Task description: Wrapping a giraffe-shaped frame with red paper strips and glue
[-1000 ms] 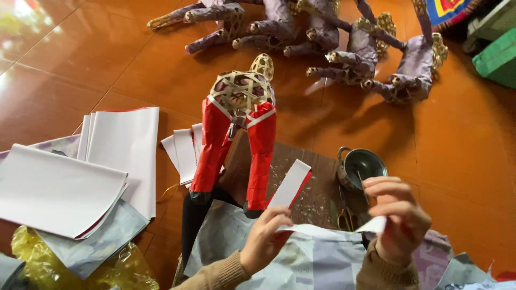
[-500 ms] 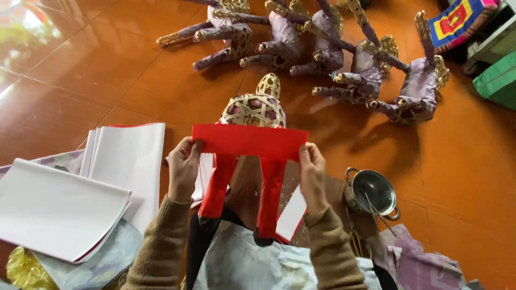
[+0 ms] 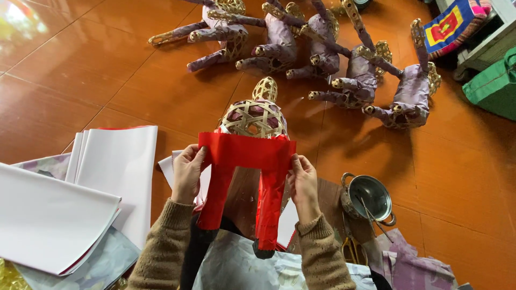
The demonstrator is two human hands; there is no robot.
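A home craft workshop, set up on a polished orange-brown tiled floor [image 3: 80, 70]. A row of finished woven-bamboo figures covered in purple paper [image 3: 322, 48] lies along the far side. Stacks of white paper sheets [image 3: 115, 172] sit at the left. A small metal pot [image 3: 370, 197] and yellow-handled scissors [image 3: 352, 249] rest near a half-covered bamboo frame wrapped in red paper [image 3: 244, 161].

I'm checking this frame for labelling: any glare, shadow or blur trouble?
Head view: window glare on the floor tiles at top left; soft shadows under the purple figures; red paper and both hands sharp, no motion blur.
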